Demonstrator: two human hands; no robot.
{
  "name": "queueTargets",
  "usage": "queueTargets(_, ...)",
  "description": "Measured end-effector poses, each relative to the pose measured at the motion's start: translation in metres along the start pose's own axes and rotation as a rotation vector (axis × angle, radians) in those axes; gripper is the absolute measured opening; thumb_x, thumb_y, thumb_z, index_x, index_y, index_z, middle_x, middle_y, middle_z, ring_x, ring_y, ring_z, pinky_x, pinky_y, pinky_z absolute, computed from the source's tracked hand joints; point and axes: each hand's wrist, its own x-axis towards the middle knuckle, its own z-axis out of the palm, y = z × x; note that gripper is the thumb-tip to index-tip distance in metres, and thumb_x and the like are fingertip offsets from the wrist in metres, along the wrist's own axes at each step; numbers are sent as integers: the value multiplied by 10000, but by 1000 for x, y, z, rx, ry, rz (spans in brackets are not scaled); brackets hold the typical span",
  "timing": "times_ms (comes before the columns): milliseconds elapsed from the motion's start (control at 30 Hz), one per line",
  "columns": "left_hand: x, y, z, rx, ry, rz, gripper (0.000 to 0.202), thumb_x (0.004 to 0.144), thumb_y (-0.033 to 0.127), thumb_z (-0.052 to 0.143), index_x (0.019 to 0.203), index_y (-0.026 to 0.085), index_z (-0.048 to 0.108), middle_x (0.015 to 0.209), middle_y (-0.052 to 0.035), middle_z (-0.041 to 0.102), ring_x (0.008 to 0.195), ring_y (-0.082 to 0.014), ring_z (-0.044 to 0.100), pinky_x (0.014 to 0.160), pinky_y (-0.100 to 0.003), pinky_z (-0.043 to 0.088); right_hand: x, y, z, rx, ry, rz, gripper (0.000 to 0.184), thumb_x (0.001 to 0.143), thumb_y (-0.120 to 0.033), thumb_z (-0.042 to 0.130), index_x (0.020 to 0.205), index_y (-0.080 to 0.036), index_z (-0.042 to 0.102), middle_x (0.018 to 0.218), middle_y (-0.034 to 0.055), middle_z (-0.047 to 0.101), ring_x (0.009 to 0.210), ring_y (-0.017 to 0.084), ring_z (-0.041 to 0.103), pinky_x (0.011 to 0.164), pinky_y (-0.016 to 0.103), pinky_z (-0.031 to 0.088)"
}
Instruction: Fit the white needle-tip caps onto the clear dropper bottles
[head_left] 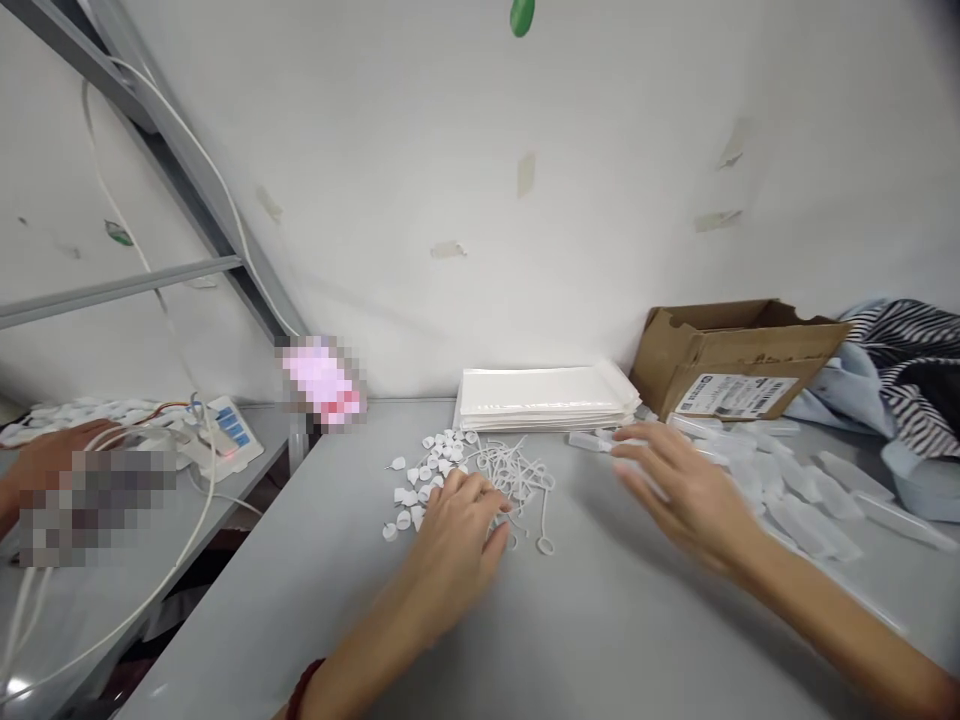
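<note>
My left hand (463, 520) rests over a pile of small white caps (425, 473), palm down, with its fingers bent and its thumb standing apart. Its fingertips are partly hidden. Beside it lies a tangle of white plastic loops with thin tails (517, 470). My right hand (679, 490) hovers over the table to the right, fingers stretched and apart, nothing seen in them. Just past its fingertips is a small clear plastic tube (589, 441). Several translucent plastic bottles or tubes (810, 500) lie in a heap right of that hand.
A stack of white trays or sheets (547, 392) stands against the wall. Right of it is an open cardboard box (739, 350), with striped cloth (919, 360) beyond. A blurred phone-like object (319, 380) stands at the back left. Another person's hand (56, 465) is among cables on the neighbouring table.
</note>
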Motion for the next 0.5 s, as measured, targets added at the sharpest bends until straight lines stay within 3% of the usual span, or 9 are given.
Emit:
queueTargets(100,-2,-1,0,-11,-34,69,208,875,169,493,970,204,675,1039,-73,671,1043,-296,516,830,-458,421,3,1,9,4,-177,-14,383,982,-425,343,1184,-194,571,1375,149,492,1345,308,368,1029,483,424)
queueTargets(200,-4,-1,2,-31,-41,109,220,877,173,477,968,197,676,1074,-97,665,1063,-318,503,842,-500,407,4,1,19,-27,-308,32,391,983,-412,336,1224,-195,555,1444,140,426,1393,315,286,1066,506,373)
queueTargets(367,-4,0,5,-147,16,138,213,849,180,497,955,185,682,1083,-109,658,1052,-329,517,865,-531,417,7,-2,25,-79,-337,41,360,967,-419,399,1190,-206,584,1414,126,461,1417,328,206,1080,530,327)
queueTargets(500,-3,2,2,-342,129,97,283,873,216,465,1072,206,665,1161,-87,634,1103,-278,532,925,-459,447,8,-6,29,-99,-342,55,386,967,-416,397,1203,-171,580,1344,165,508,1385,365,252,1050,576,322)
